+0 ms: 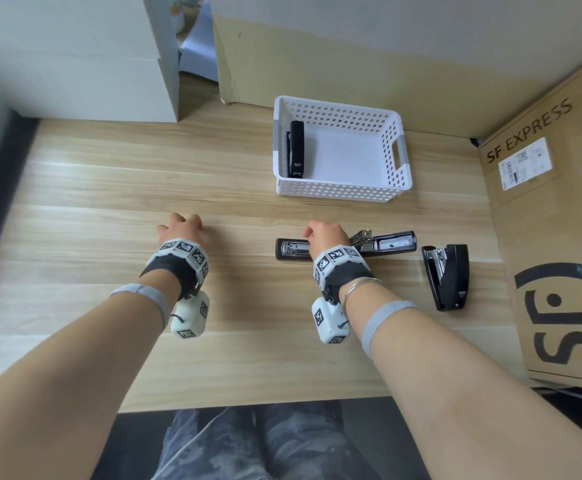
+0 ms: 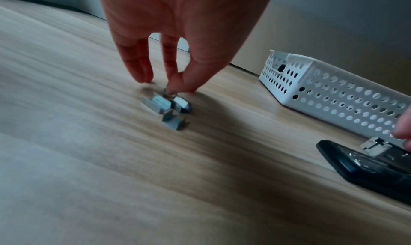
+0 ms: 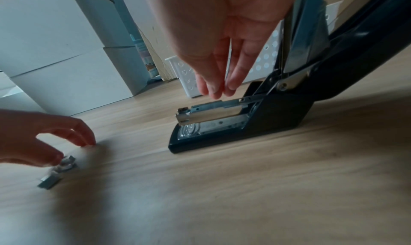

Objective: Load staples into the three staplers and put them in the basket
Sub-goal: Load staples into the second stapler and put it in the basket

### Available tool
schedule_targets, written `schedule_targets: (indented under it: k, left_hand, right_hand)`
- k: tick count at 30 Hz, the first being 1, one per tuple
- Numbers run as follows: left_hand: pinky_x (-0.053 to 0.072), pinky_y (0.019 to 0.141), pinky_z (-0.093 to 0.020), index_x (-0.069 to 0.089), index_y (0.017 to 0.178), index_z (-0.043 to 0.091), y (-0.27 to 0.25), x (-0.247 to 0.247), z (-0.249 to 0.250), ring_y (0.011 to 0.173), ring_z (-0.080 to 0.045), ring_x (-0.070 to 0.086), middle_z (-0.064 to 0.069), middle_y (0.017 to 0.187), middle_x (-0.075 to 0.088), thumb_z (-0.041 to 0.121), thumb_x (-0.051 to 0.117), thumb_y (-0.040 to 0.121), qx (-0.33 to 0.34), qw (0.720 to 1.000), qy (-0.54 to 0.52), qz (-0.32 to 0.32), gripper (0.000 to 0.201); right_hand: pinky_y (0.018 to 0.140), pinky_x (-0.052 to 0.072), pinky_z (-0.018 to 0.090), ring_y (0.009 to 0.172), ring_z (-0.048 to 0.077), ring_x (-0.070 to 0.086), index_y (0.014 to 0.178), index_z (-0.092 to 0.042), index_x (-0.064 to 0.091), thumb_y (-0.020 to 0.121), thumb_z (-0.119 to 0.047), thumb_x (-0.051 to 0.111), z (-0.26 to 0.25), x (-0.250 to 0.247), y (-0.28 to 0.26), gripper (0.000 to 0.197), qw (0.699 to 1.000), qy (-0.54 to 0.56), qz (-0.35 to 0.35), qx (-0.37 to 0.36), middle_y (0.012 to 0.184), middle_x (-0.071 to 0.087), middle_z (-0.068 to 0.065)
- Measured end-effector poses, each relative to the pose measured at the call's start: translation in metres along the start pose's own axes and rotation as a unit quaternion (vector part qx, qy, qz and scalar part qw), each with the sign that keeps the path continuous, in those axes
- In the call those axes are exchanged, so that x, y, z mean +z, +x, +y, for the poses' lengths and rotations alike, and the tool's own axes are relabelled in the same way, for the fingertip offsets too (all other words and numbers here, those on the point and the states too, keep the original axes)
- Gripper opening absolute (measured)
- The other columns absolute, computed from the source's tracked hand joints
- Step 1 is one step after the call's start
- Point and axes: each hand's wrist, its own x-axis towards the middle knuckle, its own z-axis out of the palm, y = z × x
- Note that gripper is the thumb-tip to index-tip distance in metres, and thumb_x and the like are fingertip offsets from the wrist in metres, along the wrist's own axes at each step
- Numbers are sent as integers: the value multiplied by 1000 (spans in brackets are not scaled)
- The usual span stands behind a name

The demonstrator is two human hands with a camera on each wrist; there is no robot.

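On the wooden table my left hand [image 1: 178, 226] pinches a small strip from a loose cluster of staples [image 2: 164, 108] between thumb and forefinger [image 2: 172, 88]. A black stapler [image 1: 291, 251] lies folded wide open, its metal staple channel [image 3: 213, 106] bared. My right hand [image 1: 320, 233] hovers over that channel, fingers straight with tips together [image 3: 219, 90], and nothing shows between them. A second black stapler [image 1: 450, 275] sits to the right. A third stapler [image 1: 296, 148] lies inside the white perforated basket [image 1: 338, 107] at its left wall.
A large SF Express cardboard box [image 1: 559, 237] walls off the right side. White boxes [image 1: 75, 57] stand at the back left, and a cardboard sheet [image 1: 352, 64] rises behind the basket. Bare wood lies between my arms, down to the table's front edge.
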Motion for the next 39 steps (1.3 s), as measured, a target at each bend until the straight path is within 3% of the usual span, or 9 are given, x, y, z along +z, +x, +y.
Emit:
schedule_targets:
  k: [5, 8, 10, 15, 17, 22, 31, 36, 39]
  left_hand:
    - [49, 90, -39, 57, 109, 8, 4, 5, 5, 105, -37, 54, -19, 120, 49, -8, 46, 81, 52, 997, -48, -14, 34]
    - [49, 81, -32, 60, 105, 5, 2, 9, 15, 91, -29, 60, -17, 111, 61, -8, 50, 81, 103, 990, -93, -29, 29]
    - [50, 81, -32, 62, 103, 5, -1, 12, 22, 83, -22, 57, -16, 107, 67, -5, 56, 82, 128, 982, -127, -52, 25]
    - [51, 88, -37, 64, 102, 4, -1, 7, 20, 90, -29, 62, -17, 109, 66, -5, 57, 82, 151, 976, -148, -45, 23]
    - [50, 87, -36, 64, 102, 3, -1, 4, 16, 88, -27, 61, -17, 110, 66, -5, 58, 81, 159, 978, -123, -52, 24]
    - [47, 88, -30, 66, 105, 5, -5, 5, 17, 103, -29, 62, -14, 110, 68, 9, 69, 78, 201, 974, -36, -103, 28]
    - [44, 84, -29, 67, 103, 9, -5, 12, 24, 101, -31, 59, -16, 109, 62, 11, 63, 82, 242, 966, 8, -92, 22]
    - [44, 85, -30, 69, 97, 7, -3, 13, 23, 100, -31, 58, -16, 108, 62, 10, 64, 81, 249, 964, 3, -91, 17]
    - [44, 88, -32, 68, 101, 10, -4, 15, 23, 100, -32, 58, -16, 107, 62, 18, 65, 81, 257, 963, 2, -87, 22]
  right_hand:
    - [73, 52, 29, 91, 28, 66, 101, -13, 65, 89, 6, 46, -2, 5, 1, 30, 1000, 10, 4, 2, 103, 68, 10]
    - [75, 53, 29, 91, 27, 66, 101, -14, 66, 88, 5, 47, -2, 6, 3, 30, 1000, 14, 5, -3, 103, 69, 10]
    - [75, 53, 29, 91, 28, 66, 101, -14, 66, 88, 5, 46, -1, 7, 3, 31, 1000, 18, 6, -3, 102, 69, 10]
    - [74, 51, 28, 91, 28, 65, 102, -13, 66, 88, 7, 46, 0, 4, 4, 32, 1000, 23, 5, -1, 103, 68, 10]
    - [75, 52, 29, 91, 28, 65, 102, -13, 66, 88, 7, 46, 0, 4, 5, 31, 1000, 24, 4, -2, 103, 68, 9]
    - [73, 51, 28, 90, 27, 65, 102, -13, 66, 87, 7, 46, -4, 4, 6, 32, 1000, 25, 2, -8, 102, 68, 8]
    - [67, 43, 23, 90, 26, 65, 101, -14, 67, 88, 6, 47, -6, 3, 8, 31, 1000, 20, -3, -8, 102, 69, 8]
    - [68, 45, 23, 90, 27, 65, 101, -15, 67, 88, 5, 48, -5, 5, 7, 30, 1000, 17, -3, -5, 102, 69, 8]
    - [71, 48, 26, 91, 27, 65, 101, -14, 67, 88, 5, 48, -6, 4, 7, 30, 1000, 17, -1, -6, 103, 68, 8]
